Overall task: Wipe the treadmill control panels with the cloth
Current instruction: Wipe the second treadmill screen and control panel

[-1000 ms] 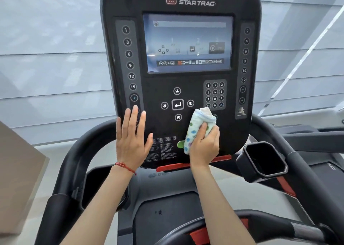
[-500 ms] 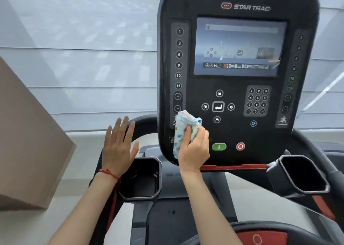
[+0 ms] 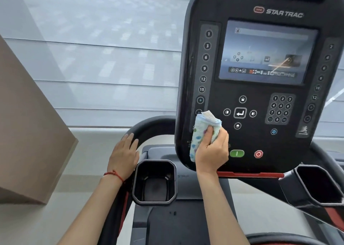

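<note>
The black Star Trac control panel (image 3: 260, 94) fills the upper right, with a lit screen (image 3: 266, 53), number keys and a green and a red button low down. My right hand (image 3: 212, 151) grips a folded white cloth with coloured dots (image 3: 200, 133) and presses it against the panel's lower left corner, beside the arrow keys. My left hand (image 3: 123, 155), with a red string on the wrist, rests flat on the curved black handrail (image 3: 149, 125) to the left of the panel, fingers together.
A black cup holder (image 3: 137, 181) sits just below my left hand and another cup holder (image 3: 297, 181) at the lower right. A brown box-like block (image 3: 28, 133) stands at the far left. Pale window blinds (image 3: 102, 49) lie behind the panel.
My right hand slid the cloth from the panel's lower middle to its lower left. My left hand left the panel face and came down onto the handrail. My view shifted left.
</note>
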`<state>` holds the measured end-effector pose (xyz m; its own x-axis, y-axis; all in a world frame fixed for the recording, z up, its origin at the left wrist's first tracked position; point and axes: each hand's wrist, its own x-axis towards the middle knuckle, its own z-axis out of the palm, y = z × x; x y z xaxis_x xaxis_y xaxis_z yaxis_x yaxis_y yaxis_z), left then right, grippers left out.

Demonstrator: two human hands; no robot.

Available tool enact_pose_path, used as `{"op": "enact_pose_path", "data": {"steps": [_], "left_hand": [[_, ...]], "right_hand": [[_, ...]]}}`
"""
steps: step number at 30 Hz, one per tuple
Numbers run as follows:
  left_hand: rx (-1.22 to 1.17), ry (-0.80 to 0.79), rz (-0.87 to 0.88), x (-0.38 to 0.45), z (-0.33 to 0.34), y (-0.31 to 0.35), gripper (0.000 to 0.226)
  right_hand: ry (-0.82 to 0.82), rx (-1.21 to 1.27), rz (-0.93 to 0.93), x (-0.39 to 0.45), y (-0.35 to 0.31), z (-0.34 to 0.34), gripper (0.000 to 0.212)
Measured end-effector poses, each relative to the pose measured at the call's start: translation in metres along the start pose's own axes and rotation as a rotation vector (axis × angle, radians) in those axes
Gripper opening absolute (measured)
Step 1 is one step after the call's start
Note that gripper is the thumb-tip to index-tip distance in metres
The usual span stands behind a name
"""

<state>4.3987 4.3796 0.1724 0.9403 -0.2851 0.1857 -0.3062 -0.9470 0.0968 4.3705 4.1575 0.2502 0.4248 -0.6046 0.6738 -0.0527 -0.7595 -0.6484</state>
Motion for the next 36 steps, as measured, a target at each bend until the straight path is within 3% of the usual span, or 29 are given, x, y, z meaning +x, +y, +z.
{"op": "enact_pose_path", "data": {"steps": [4, 10, 21, 24, 27, 36], "left_hand": [[-0.006, 0.017, -0.002, 0.002, 0.0, 0.0, 0.033], [-0.038, -0.047, -0.021, 0.0, -0.001, -0.001, 0.045], [-0.091, -0.034, -0.076, 0.001, -0.001, 0.002, 0.053], [-0.116, -0.036, -0.085, 0.002, 0.001, 0.001, 0.058], [-0.125, -0.015, -0.068, 0.0, 0.003, 0.0, 0.078], [-0.11, 0.0, -0.072, -0.001, 0.001, 0.002, 0.081]], "right_hand": [[0.045, 0.005, -0.068, 0.036, -0.027, 0.013, 0.037], [0.119, -0.006, -0.094, 0.099, -0.065, 0.036, 0.041], [-0.027, -0.041, -0.194, 0.009, -0.015, 0.014, 0.041], [0.009, -0.036, -0.198, 0.038, -0.035, 0.023, 0.037], [0.053, -0.012, -0.173, 0.081, -0.063, 0.035, 0.035], [0.056, -0.082, -0.185, 0.182, -0.119, 0.057, 0.038]]}}
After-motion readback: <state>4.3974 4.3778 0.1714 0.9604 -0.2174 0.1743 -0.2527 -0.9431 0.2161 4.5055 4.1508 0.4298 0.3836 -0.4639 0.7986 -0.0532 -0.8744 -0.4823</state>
